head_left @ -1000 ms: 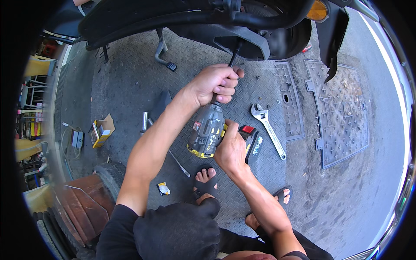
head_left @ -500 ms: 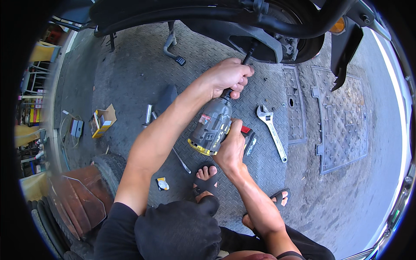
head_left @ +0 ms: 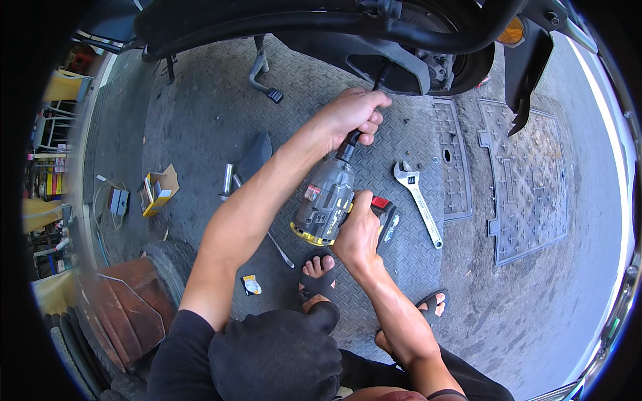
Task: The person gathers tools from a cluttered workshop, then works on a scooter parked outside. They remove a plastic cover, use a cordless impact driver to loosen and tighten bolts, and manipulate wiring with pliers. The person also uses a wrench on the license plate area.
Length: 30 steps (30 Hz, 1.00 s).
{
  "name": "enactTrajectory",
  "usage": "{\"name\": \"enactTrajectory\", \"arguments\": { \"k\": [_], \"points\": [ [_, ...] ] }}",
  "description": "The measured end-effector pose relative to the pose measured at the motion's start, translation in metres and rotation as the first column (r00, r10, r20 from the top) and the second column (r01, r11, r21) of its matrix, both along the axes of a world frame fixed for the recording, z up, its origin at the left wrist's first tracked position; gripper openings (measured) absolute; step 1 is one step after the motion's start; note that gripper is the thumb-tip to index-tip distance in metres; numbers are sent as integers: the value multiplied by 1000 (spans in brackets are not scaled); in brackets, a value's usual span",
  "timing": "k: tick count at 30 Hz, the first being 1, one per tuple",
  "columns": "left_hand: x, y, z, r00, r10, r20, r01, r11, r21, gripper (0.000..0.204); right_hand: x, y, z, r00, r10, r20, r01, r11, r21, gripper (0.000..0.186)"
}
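Note:
A grey and yellow cordless impact wrench [head_left: 324, 202] points away from me, its nose toward a motorbike. My right hand [head_left: 358, 230] is closed around its grip, above the red and black battery [head_left: 388, 217]. In front of the nose, my left hand [head_left: 356, 119] wraps its fingers round a slim black extension bar [head_left: 382, 75]. The bar's far end reaches into the opening of a dark grey cover [head_left: 408, 67] low on the motorbike. That opening is in shadow, so what the tip meets is hidden.
An adjustable wrench [head_left: 420, 204] lies on the tread-plate floor to the right. Left of my arm are a metal socket-like tube [head_left: 228, 179], an open yellow box [head_left: 158, 190] and a screwdriver-like rod [head_left: 281, 250]. A kickstand or pedal [head_left: 259, 70] hangs from the motorbike. A tyre [head_left: 170, 264] lies lower left.
The impact wrench's nose has drawn slightly back from my left hand, showing more of the black shaft between them. Both hands keep their hold. The whole view has shifted a little.

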State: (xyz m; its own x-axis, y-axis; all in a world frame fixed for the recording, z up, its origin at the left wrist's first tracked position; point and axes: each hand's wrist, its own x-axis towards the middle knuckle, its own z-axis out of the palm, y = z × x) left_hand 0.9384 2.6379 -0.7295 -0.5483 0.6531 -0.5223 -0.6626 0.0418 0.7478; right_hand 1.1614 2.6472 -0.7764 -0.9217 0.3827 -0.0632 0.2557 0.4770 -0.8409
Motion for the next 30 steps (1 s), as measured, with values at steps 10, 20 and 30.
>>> {"name": "enactTrajectory", "arguments": {
  "k": [10, 20, 30],
  "points": [
    [-37, 24, -29, 903, 349, 250, -416, 853, 313, 66, 26, 25, 1, 990, 84, -111, -55, 969, 239, 58],
    [-26, 35, -65, 859, 464, 218, -512, 795, 325, 24, 112, 110, -25, 912, 409, 32, -387, 832, 396, 61],
    [-34, 0, -98, 770, 564, 298, -609, 789, 82, 22, 147, 154, -68, 694, 410, 592, -699, 580, 418, 55]
  ]
}}
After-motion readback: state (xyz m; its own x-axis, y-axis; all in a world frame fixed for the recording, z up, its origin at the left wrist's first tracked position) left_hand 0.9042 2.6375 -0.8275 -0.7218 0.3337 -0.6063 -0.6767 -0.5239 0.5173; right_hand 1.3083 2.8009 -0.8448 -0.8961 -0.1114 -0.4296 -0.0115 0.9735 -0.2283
